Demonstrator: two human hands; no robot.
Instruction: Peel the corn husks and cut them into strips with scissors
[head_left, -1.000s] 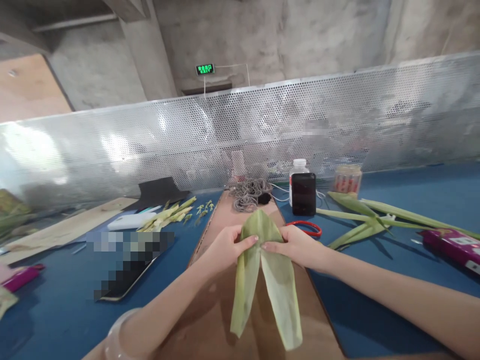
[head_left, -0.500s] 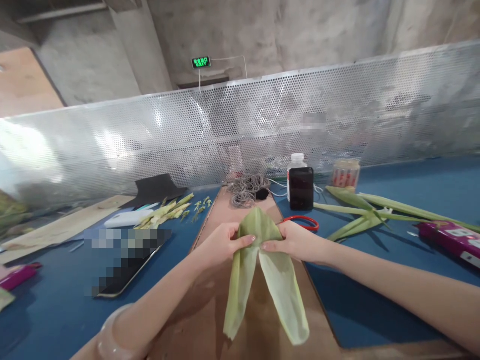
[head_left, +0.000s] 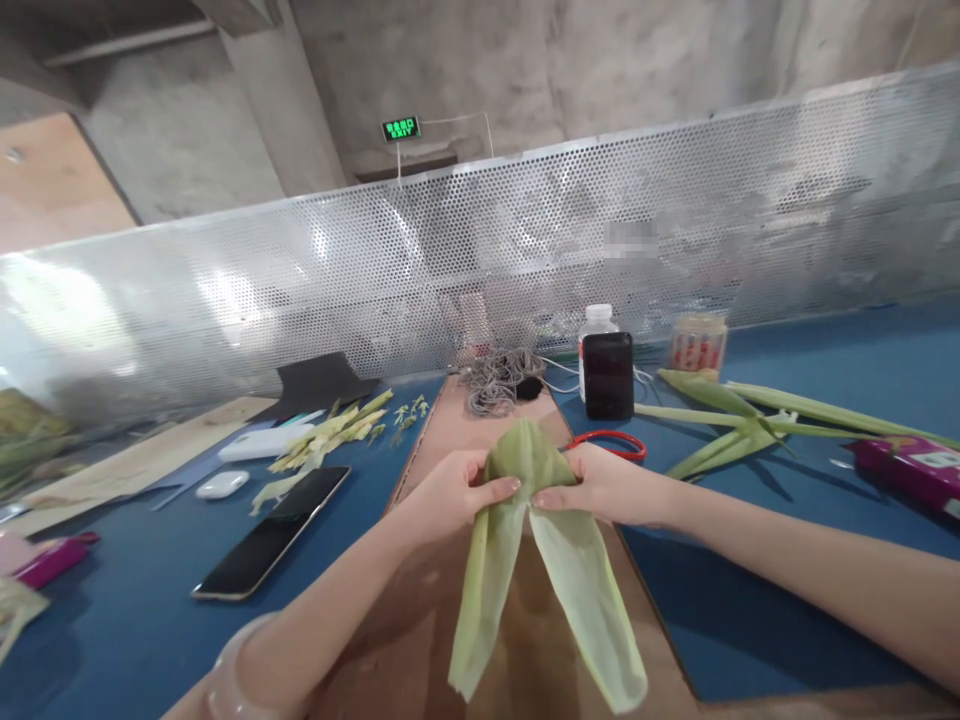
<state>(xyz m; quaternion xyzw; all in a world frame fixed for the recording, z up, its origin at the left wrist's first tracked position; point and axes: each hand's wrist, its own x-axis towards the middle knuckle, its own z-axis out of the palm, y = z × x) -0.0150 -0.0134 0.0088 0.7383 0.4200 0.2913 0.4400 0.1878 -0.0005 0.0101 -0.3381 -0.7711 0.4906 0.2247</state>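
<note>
Between my two hands is a pale green corn husk (head_left: 526, 450), folded to a point at the top, with two long tails hanging down and apart. My left hand (head_left: 472, 492) pinches its left side, thumb in front and fingers behind. On the other side my right hand (head_left: 592, 485) grips it the same way, the two thumb tips close together at the split. The fingers behind the husk are mostly hidden. Underneath lies a brown cardboard sheet (head_left: 420, 620). Red-handled scissors (head_left: 611, 440) rest just beyond my right hand, their blades out of sight.
Grey cord (head_left: 499, 380) lies coiled at the board's far end. A black upright device (head_left: 608, 375), white-capped bottle (head_left: 598, 315) and jar (head_left: 699, 345) stand behind. Husk strips (head_left: 739, 420) and a purple packet (head_left: 907, 470) lie right; a phone (head_left: 274, 535) and earbud case (head_left: 223, 485) lie left.
The husk's right tail has swung slightly outward and both tails reach a little lower in view. Both hands keep their pinch. The camera view has shifted slightly.
</note>
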